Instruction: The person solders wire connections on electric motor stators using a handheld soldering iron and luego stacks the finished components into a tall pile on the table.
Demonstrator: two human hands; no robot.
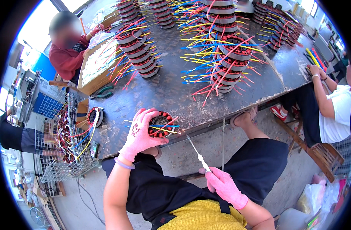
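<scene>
Pink-gloved left hand (139,134) grips one stator (160,124) at the worktop (168,92) edge; right hand (223,186) pinches a thin tool (194,151) toward its wires. Stacks (229,57) stand wired; basket (62,138) holds more.

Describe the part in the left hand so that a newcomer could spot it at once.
Start at the dark worktable, then go to its near edge. There the pink-gloved left hand grips one motor stator; unlike the stacked stators farther back, it is single and held.
</scene>
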